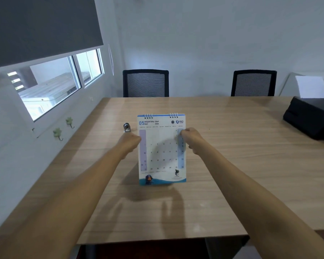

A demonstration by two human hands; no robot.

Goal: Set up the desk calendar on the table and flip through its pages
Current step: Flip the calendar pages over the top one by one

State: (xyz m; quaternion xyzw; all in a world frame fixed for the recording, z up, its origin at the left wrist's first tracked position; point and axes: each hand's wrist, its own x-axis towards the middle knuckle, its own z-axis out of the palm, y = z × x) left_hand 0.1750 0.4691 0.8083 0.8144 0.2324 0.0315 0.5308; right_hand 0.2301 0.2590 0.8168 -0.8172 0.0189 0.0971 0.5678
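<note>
Head view looks down a long wooden table (222,165), two chairs (145,83) pushed in at the far edge and a black case (310,120) off to the right. Near the middle of the table stands the calendar (162,149), upright and a little tilted, its long axis running top to bottom, spiral rings at the far top, the May page facing the person. Its bottom edge looks to be at or just above the tabletop — I cannot tell if it touches.

Both arms reach straight out to it. The left hand (131,142) is closed on the left edge, the right hand (192,138) closed on the right edge, each about a third of the way down from the rings, so the calendar sits squarely between the two grips with neither hand clearly nearer. A small metal object (127,127) lies just beyond the left hand.

Flipping turns on those rings: the page must go up and over the top edge, away from the person, so I judge one hand should hold the stand while the other slides down to lift the page from its bottom.
</note>
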